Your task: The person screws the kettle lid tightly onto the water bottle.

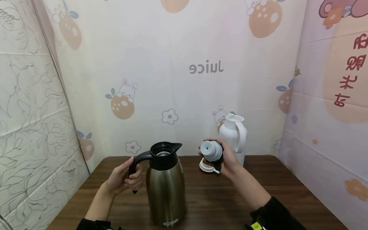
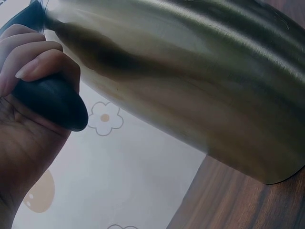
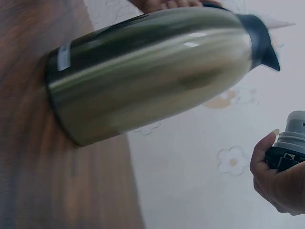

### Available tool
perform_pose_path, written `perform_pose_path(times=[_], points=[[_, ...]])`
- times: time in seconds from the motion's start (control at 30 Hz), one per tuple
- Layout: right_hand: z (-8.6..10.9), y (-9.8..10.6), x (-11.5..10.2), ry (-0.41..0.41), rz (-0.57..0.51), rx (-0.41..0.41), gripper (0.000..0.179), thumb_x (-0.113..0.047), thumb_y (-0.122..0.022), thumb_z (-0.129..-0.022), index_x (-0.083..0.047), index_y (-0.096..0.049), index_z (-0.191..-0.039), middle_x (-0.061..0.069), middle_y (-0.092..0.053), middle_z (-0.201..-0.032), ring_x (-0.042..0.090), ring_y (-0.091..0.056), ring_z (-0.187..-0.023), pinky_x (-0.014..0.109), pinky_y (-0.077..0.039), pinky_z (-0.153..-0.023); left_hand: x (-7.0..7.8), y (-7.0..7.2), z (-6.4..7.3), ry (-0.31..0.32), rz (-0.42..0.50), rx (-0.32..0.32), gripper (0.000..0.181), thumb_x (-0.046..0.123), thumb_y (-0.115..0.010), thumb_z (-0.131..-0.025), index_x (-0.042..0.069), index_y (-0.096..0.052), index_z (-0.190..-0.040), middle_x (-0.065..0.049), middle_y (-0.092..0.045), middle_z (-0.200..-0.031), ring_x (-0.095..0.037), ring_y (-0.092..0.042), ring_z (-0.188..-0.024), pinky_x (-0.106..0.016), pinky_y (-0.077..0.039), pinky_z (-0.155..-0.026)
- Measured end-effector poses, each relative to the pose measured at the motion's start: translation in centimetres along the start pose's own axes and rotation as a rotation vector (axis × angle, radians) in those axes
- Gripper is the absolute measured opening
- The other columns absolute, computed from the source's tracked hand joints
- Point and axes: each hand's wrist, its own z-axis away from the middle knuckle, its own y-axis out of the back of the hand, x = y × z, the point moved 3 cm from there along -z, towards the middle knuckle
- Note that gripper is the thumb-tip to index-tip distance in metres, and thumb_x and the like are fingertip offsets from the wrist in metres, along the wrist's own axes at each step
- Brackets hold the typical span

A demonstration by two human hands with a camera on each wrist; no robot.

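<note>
A gold-coloured steel thermos jug (image 1: pixel 165 195) with a black collar and spout stands upright on the wooden table, its mouth uncovered. My left hand (image 1: pixel 126 177) grips its black handle (image 2: pixel 52 102), fingers curled round it. Up to the right of the jug, my right hand (image 1: pixel 227 158) holds a thermos stopper (image 1: pixel 211 150), which has a stepped grey plug and a black cap. The plug points toward the head camera, and in the right wrist view the fingers wrap round the black part. Part of the cap is hidden by the hand.
A white thermos jug (image 1: pixel 241 140) with its top uncovered stands at the back right, partly behind my right hand. Near it on the table (image 1: pixel 198 198) lies a white lid (image 1: pixel 207 167). Patterned cloth walls (image 1: pixel 172 89) enclose the table at the back and sides.
</note>
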Motion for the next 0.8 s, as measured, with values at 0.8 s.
perform_pose_path(times=[0.8], points=[[-1.2,-7.1,-6.9,0.374,0.696,0.047,0.041,-0.042,-0.037,-0.111,-0.017,-0.067,-0.124,0.015,-0.069,-0.123,0.032,-0.061,-0.100,0.040,-0.052,-0.074,0.0,-0.2,-0.1,-0.006,-0.012,0.006,0.054,0.041,-0.002,-0.115,0.006,-0.025,-0.081,0.002,-0.026,-0.063,-0.018,-0.022,-0.049,-0.039,-0.018,-0.050]])
